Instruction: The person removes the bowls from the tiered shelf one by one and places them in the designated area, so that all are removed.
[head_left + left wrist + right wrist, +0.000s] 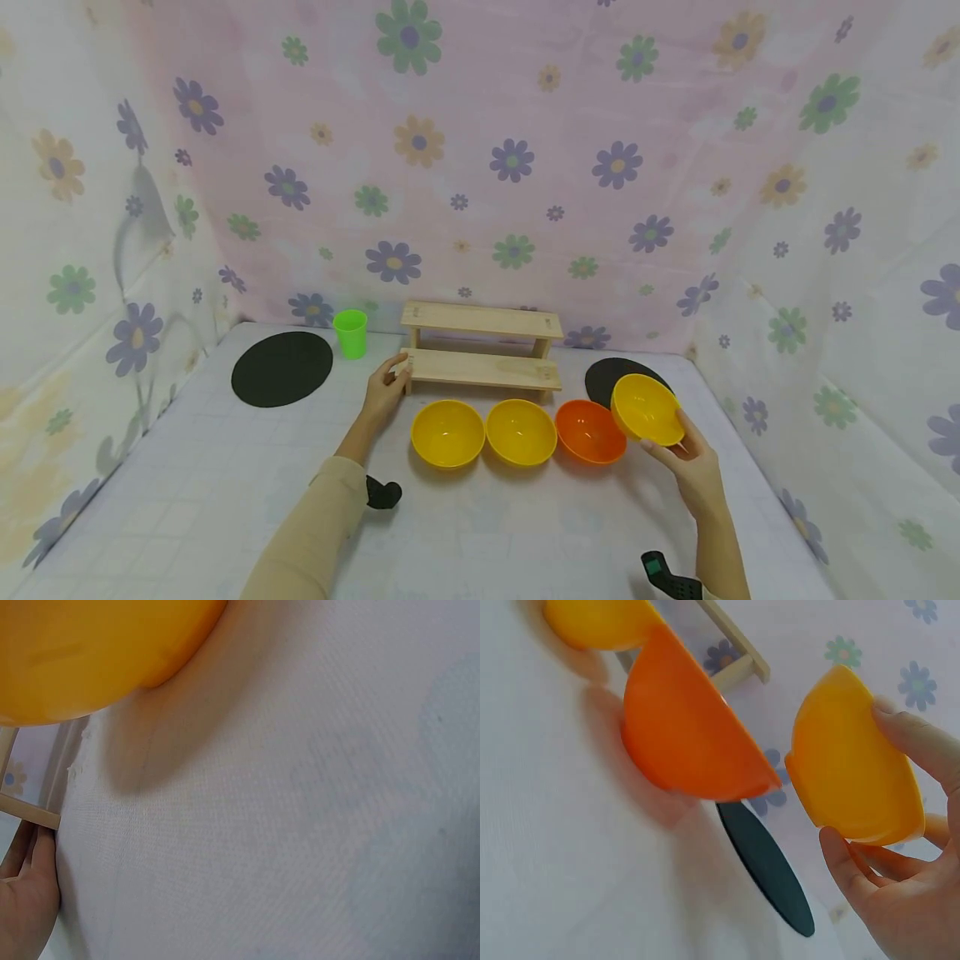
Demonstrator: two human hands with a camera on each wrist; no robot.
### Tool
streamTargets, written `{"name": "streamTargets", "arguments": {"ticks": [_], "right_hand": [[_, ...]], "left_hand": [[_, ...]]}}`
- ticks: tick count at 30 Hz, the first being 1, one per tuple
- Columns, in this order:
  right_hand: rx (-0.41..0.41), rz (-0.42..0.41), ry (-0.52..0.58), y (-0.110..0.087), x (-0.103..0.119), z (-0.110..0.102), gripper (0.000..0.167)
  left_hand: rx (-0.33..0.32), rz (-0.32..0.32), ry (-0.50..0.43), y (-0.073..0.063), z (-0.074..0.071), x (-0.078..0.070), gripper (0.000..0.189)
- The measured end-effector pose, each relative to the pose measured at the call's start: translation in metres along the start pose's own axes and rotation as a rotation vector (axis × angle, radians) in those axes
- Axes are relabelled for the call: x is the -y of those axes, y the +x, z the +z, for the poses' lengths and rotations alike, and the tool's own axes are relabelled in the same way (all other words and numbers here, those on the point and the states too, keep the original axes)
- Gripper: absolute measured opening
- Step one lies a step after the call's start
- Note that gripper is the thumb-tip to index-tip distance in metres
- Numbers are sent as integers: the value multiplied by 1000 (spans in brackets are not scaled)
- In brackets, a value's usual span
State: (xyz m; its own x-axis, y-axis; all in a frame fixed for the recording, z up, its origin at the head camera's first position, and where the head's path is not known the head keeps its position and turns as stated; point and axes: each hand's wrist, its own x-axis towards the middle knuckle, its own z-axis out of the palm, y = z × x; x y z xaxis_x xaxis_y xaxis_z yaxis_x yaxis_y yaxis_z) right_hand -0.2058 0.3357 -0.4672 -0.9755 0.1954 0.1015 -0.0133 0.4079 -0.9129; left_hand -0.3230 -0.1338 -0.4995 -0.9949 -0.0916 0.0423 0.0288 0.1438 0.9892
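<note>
My right hand [693, 471] grips a yellow bowl [647, 410] by its rim, tilted and raised beside the orange bowl [590, 432]. In the right wrist view the thumb and fingers press on the held bowl's side [851, 761]. At the left end of a two-step wooden shelf [480, 368], my left hand [385, 392] holds the lower board's end. The left wrist view shows its fingers [43, 851] partly hidden behind the shelf's wood. Two more yellow bowls, one on the left [447, 433] and one in the middle [521, 432], stand upright in a row with the orange one.
A green cup [350, 334] stands left of the shelf. Beside it lies a round black mat [282, 369]; another black mat [611, 373] lies at right, partly behind the raised bowl. Flowered cloth [465, 167] walls the white table [480, 533] at back and sides.
</note>
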Motion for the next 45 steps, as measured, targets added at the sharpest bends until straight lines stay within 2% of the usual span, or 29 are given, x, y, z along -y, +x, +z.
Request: {"name": "streamTargets", "arguments": {"ticks": [7, 13, 18, 25, 28, 39, 41, 45], "right_hand": [[-15, 2, 135, -10, 1, -10, 87], [-41, 46, 142, -16, -7, -14, 86], [-44, 63, 90, -20, -16, -18, 88], [-10, 125, -65, -23, -23, -20, 90], [6, 148, -61, -23, -27, -20, 91], [51, 74, -56, -24, -33, -24, 85], [63, 67, -84, -23, -32, -26, 84], [78, 53, -208, -20, -26, -29, 83]], "left_hand": [[1, -1, 3, -1, -1, -2, 42], [10, -12, 2, 0, -1, -1, 43], [9, -19, -19, 0, -1, -1, 42], [7, -1, -16, 0, 0, -2, 42], [6, 4, -18, 0, 1, -1, 42], [9, 0, -13, 0, 2, 0, 42], [16, 2, -9, 0, 1, 0, 43], [35, 11, 4, 1, 0, -2, 44]]}}
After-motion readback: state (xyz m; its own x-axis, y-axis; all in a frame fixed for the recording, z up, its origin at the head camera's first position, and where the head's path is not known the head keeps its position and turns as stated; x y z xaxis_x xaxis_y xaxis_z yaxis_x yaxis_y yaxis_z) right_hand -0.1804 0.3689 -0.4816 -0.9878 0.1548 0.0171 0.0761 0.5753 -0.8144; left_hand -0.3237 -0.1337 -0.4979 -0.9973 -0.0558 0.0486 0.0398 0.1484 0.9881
